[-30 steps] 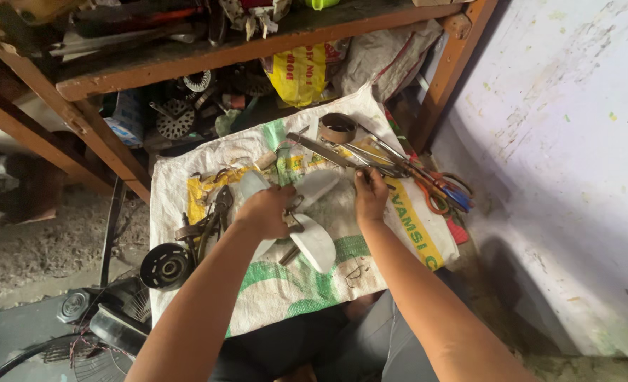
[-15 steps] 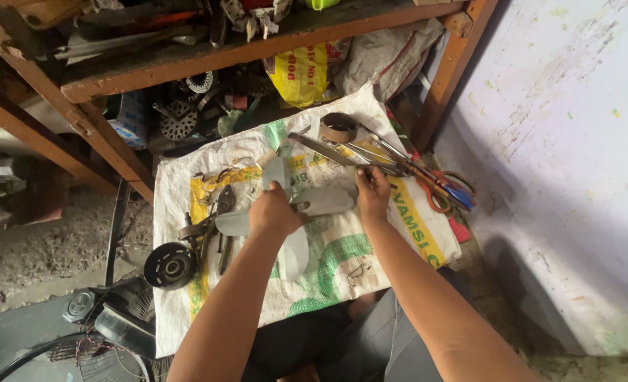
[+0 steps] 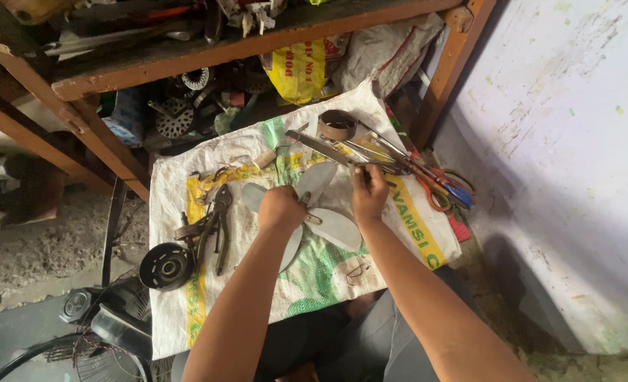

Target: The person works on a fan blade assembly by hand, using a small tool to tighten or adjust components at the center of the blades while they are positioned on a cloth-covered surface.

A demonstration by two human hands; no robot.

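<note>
At the far left, low in the view, a dark fan guard (image 3: 66, 361) lies on the floor, and just above it a black round pulley-like part (image 3: 165, 266) sits at the left edge of a white woven sack (image 3: 314, 283) that is spread on the floor. Beside this part, a little to the right, dark pliers (image 3: 218, 225) lie on the sack with some small metal pieces near them. Above, a wooden shelf (image 3: 208, 53) crosses the view, with metal parts and a yellow bag (image 3: 301, 69) below it. In the middle of the sack lies a grey fan blade (image 3: 328, 226) with several wings. The left hand (image 3: 280, 207) rests on its centre; the fingers are curled down over the hub, so the hand is closed on the fan blade. Just to the right, the right hand (image 3: 369, 192) is held above the upper wing of the blade; its fingers are pinched narrow together on the end of a thin metal tool (image 3: 328, 148), which points up and to the left. Behind this tool stands a brown tape roll (image 3: 337, 124). Further right, scissors with orange handles (image 3: 430, 185) lie with other long tools near the edge of the sack, and next to them rises a pale wall (image 3: 575, 141)
</note>
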